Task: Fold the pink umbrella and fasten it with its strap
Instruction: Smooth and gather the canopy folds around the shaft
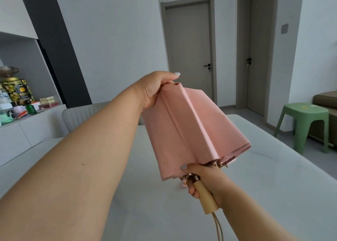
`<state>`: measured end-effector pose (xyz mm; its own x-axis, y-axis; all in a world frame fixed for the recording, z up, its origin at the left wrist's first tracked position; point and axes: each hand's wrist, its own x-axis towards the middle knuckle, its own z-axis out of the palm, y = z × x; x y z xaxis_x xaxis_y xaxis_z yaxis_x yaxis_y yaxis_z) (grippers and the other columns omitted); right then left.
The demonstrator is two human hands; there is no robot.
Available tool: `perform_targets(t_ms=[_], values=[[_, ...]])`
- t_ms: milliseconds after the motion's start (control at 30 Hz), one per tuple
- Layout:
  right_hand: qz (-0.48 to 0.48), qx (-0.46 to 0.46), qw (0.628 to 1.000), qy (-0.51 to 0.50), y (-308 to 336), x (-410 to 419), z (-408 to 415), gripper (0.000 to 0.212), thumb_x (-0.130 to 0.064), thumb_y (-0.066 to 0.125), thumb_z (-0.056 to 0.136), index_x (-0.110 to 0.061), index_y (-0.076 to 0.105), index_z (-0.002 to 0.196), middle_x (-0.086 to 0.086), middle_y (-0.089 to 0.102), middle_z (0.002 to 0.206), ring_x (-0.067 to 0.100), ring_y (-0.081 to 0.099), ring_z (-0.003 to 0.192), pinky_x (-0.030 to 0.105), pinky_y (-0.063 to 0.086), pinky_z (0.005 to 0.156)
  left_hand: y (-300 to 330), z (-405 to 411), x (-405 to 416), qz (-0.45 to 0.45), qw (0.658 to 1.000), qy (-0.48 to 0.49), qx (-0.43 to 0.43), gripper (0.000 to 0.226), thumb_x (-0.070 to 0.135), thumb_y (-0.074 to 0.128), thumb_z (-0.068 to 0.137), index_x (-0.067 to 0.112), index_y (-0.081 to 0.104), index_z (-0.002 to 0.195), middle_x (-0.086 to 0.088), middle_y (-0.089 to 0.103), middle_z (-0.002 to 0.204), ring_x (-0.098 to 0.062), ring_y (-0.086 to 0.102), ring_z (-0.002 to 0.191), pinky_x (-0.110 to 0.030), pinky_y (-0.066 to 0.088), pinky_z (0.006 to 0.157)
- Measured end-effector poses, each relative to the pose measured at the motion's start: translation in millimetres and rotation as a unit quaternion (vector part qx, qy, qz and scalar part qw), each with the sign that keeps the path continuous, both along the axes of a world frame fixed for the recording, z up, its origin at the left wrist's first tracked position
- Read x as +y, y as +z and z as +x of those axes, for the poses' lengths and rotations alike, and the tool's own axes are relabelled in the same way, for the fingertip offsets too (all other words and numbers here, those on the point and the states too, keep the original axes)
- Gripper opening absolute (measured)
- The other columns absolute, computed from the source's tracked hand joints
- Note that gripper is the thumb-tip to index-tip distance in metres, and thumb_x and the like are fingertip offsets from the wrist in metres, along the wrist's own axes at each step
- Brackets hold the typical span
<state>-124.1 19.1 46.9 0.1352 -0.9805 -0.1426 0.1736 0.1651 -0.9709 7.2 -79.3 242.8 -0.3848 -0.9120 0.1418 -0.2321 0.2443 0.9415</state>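
Now the collapsed pink umbrella (pixel 191 131) hangs in the air above the white desk (pixel 255 186), canopy loose. Right hand (pixel 206 178) grips its wooden handle (pixel 205 198); left hand (pixel 155 89) pinches the canopy's far tip. A green stool (pixel 304 124) stands beyond.

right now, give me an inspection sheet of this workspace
surface: pale grey table, bare where visible
job's things: pink umbrella collapsed, canopy loose and unrolled, held above the table; strap not visible
clutter: tins, bottles and boxes on the sideboard at left
grippers: left hand holds the umbrella's top end; right hand has its fingers curled round the wooden handle
cables: nothing seen; only the handle's cord loop
surroundings: green stool, grey chair, two closed doors
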Motion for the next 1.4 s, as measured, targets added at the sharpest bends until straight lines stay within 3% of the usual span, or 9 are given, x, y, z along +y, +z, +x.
perform_targets(t_ms=[367, 467, 600, 700, 800, 1000, 1133, 1267, 1400], values=[[-0.003, -0.010, 1.000, -0.012, -5, -4, 0, 0.018, -0.014, 0.066, 0.083, 0.003, 0.068, 0.081, 0.019, 0.056, 0.053, 0.027, 0.046, 0.044, 0.027, 0.043, 0.044, -5, 11, -1, 0.024, 0.984, -0.010, 0.177, 0.051, 0.029, 0.053, 0.090, 0.013, 0.051, 0.042, -0.001, 0.051, 0.047, -0.014, 0.047, 0.048, -0.026, 0.036, 0.059], [-0.003, -0.021, 1.000, -0.014, -5, -5, 1, 0.016, -0.013, 0.066, 0.083, 0.002, 0.065, 0.076, 0.020, 0.056, 0.053, 0.026, 0.046, 0.041, 0.027, 0.042, 0.044, -9, 10, -1, 0.014, 0.982, 0.014, 0.190, 0.042, 0.024, 0.054, 0.091, 0.015, 0.043, 0.051, 0.002, 0.046, 0.046, -0.011, 0.046, 0.045, -0.025, 0.035, 0.058], [-0.012, -0.023, 1.000, -0.015, -5, -4, 0, 0.017, -0.015, 0.070, 0.079, -0.002, 0.067, 0.070, 0.022, 0.057, 0.056, 0.026, 0.045, 0.041, 0.027, 0.042, 0.044, -10, 6, 5, 0.017, 0.972, 0.017, 0.232, 0.017, 0.018, 0.057, 0.091, 0.013, 0.057, 0.075, 0.002, 0.056, 0.050, -0.010, 0.056, 0.052, -0.024, 0.041, 0.060], [-0.010, -0.022, 1.000, -0.018, -5, -5, 0, 0.018, -0.016, 0.071, 0.078, -0.006, 0.072, 0.063, 0.023, 0.058, 0.060, 0.027, 0.046, 0.043, 0.028, 0.043, 0.044, -8, 6, 4, -0.023, 0.987, 0.024, 0.158, 0.013, 0.018, 0.059, 0.089, 0.018, 0.057, 0.077, 0.004, 0.059, 0.056, -0.009, 0.055, 0.057, -0.025, 0.039, 0.063], [-0.010, -0.019, 1.000, -0.023, -4, -6, 1, 0.020, -0.015, 0.070, 0.078, 0.003, 0.067, 0.086, 0.025, 0.058, 0.067, 0.028, 0.049, 0.046, 0.028, 0.044, 0.044, -6, 4, 2, -0.110, 0.990, 0.083, 0.018, 0.011, 0.013, 0.069, 0.081, 0.021, 0.063, 0.078, 0.006, 0.060, 0.069, -0.004, 0.056, 0.061, -0.018, 0.040, 0.064], [-0.021, -0.022, 0.999, -0.034, -3, -6, -1, 0.025, -0.012, 0.070, 0.080, 0.007, 0.062, 0.093, 0.024, 0.057, 0.063, 0.027, 0.049, 0.044, 0.028, 0.045, 0.044, -3, 3, -2, -0.077, 0.987, 0.048, 0.133, 0.023, 0.004, 0.050, 0.088, 0.020, 0.065, 0.093, 0.003, 0.054, 0.068, -0.010, 0.051, 0.065, -0.026, 0.034, 0.065], [-0.010, -0.021, 0.999, -0.034, -6, -7, -1, 0.027, -0.012, 0.069, 0.080, 0.010, 0.063, 0.094, 0.026, 0.057, 0.069, 0.028, 0.048, 0.047, 0.027, 0.044, 0.043, -1, -1, 3, -0.126, 0.991, 0.040, -0.031, 0.011, 0.030, 0.060, 0.088, 0.025, 0.068, 0.093, 0.011, 0.061, 0.076, -0.005, 0.054, 0.076, -0.030, 0.033, 0.077], [-0.009, -0.012, 0.999, -0.028, -6, -6, 0, 0.032, -0.015, 0.071, 0.078, 0.011, 0.065, 0.097, 0.028, 0.058, 0.071, 0.028, 0.049, 0.048, 0.028, 0.045, 0.044, 3, 2, 1, -0.120, 0.989, 0.068, 0.044, 0.025, 0.017, 0.061, 0.067, 0.022, 0.068, 0.090, 0.009, 0.057, 0.055, -0.008, 0.052, 0.064, -0.035, 0.033, 0.081], [-0.003, -0.003, 0.999, -0.037, -5, -7, -1, 0.032, -0.013, 0.070, 0.080, 0.012, 0.064, 0.097, 0.022, 0.058, 0.059, 0.026, 0.050, 0.043, 0.027, 0.046, 0.044, 6, 3, 0, -0.145, 0.984, 0.103, -0.016, 0.011, 0.018, 0.063, 0.079, 0.018, 0.065, 0.090, 0.007, 0.055, 0.060, -0.005, 0.051, 0.060, -0.019, 0.040, 0.066]])
